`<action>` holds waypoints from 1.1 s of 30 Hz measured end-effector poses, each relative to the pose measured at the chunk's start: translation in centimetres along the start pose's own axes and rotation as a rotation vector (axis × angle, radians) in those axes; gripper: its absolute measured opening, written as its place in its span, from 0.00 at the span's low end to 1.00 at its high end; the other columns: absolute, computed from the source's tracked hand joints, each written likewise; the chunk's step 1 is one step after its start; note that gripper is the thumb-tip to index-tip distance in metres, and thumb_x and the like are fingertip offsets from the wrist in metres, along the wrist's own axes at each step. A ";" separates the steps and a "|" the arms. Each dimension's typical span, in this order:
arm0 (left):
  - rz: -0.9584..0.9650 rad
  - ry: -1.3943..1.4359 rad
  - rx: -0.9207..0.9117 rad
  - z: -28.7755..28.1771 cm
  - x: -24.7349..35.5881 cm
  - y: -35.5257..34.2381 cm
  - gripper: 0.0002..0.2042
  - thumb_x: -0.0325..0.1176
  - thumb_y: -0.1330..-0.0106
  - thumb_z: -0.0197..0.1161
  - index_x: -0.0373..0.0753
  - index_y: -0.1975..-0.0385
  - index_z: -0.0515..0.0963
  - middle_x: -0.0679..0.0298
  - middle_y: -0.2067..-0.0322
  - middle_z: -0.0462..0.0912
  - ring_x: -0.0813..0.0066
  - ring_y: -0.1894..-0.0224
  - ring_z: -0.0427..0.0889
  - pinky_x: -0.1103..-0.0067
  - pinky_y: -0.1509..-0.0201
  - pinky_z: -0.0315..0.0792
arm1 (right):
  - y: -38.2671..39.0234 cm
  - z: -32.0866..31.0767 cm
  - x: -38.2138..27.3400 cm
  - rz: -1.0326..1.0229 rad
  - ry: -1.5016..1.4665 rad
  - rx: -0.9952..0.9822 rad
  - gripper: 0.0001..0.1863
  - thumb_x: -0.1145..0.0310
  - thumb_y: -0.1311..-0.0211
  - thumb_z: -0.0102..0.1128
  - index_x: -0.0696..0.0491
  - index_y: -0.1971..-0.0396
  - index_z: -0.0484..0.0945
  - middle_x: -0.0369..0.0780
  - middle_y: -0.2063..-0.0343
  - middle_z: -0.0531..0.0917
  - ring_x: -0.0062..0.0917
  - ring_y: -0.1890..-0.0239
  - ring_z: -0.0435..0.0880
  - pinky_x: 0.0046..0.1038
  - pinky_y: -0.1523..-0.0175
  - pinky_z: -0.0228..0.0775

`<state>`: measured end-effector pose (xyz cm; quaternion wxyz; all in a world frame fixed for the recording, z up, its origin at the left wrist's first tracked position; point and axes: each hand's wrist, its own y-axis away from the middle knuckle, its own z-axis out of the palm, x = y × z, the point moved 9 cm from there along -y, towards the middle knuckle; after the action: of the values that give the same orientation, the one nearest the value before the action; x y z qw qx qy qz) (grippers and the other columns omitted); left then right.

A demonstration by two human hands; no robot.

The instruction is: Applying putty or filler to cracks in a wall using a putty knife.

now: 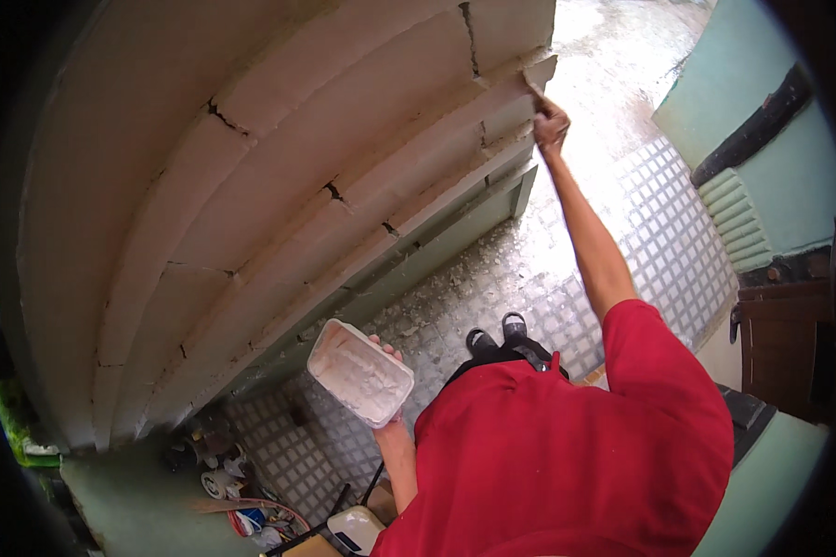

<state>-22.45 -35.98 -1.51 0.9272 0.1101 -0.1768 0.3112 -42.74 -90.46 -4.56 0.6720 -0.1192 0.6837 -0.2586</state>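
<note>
My left hand (387, 349) is wrapped round the back of a rectangular pale plastic tub (362, 373), its fingertips showing past the far rim. Inside the tub, whitish paste is smeared over the bottom and sides. Raised high at the right, my right hand (551, 128) is closed, with the index finger stretched toward the end of a ledge. What it grips, if anything, I cannot make out. That hand is at the right end of a large pale panelled surface (297, 139) with long stepped ledges. Dark, jagged cracks (333, 192) break the ledges in several places.
Under my feet in dark sandals (514, 325) is a checked tile floor (673, 209), speckled near the panels. Assorted items, with a tape roll (218, 485) among them, are heaped at the lower left. Brown wooden furniture (785, 339) stands by the green wall (780, 176) at right.
</note>
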 end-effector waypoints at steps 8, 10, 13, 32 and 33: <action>-0.067 0.055 -0.040 2.1 -1.3 -1.4 0.29 0.50 0.27 0.49 0.41 0.32 0.58 0.45 0.39 0.67 0.45 0.43 0.73 0.56 0.35 0.68 | 2.0 1.3 0.9 0.065 -0.093 -0.134 0.28 0.82 0.54 0.44 0.56 0.51 0.82 0.43 0.65 0.87 0.23 0.63 0.85 0.23 0.51 0.75; -0.071 0.061 -0.013 2.2 -1.5 -1.4 0.30 0.50 0.28 0.49 0.41 0.31 0.58 0.45 0.39 0.67 0.44 0.43 0.73 0.55 0.35 0.68 | 0.7 -0.5 -0.2 0.155 -0.060 -0.029 0.28 0.82 0.52 0.44 0.57 0.49 0.81 0.43 0.59 0.87 0.25 0.57 0.85 0.22 0.48 0.73; -0.072 0.071 -0.106 3.8 -2.4 -1.3 0.30 0.52 0.28 0.49 0.41 0.31 0.58 0.45 0.39 0.67 0.44 0.43 0.73 0.55 0.34 0.68 | -2.3 -1.5 0.0 0.150 -0.130 0.031 0.29 0.82 0.52 0.43 0.56 0.48 0.81 0.42 0.59 0.87 0.22 0.57 0.85 0.21 0.49 0.73; 0.028 0.046 -0.153 6.2 -12.4 -3.0 0.30 0.53 0.27 0.46 0.43 0.30 0.57 0.45 0.37 0.65 0.44 0.39 0.71 0.54 0.32 0.64 | -6.3 -2.3 -0.8 0.012 0.034 -0.063 0.27 0.82 0.50 0.46 0.51 0.50 0.82 0.49 0.65 0.87 0.25 0.67 0.86 0.26 0.57 0.75; 0.013 0.070 -0.137 5.9 -13.5 -3.4 0.30 0.52 0.27 0.46 0.42 0.30 0.57 0.45 0.37 0.65 0.44 0.39 0.71 0.54 0.31 0.63 | -5.8 -1.3 0.6 0.089 0.169 -0.165 0.22 0.79 0.44 0.51 0.49 0.50 0.83 0.47 0.63 0.87 0.21 0.67 0.85 0.24 0.58 0.75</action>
<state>-31.95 -47.80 -1.77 0.9361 0.0345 -0.1661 0.3083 -45.15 -95.36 -2.20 0.6108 -0.1217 0.7613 -0.1803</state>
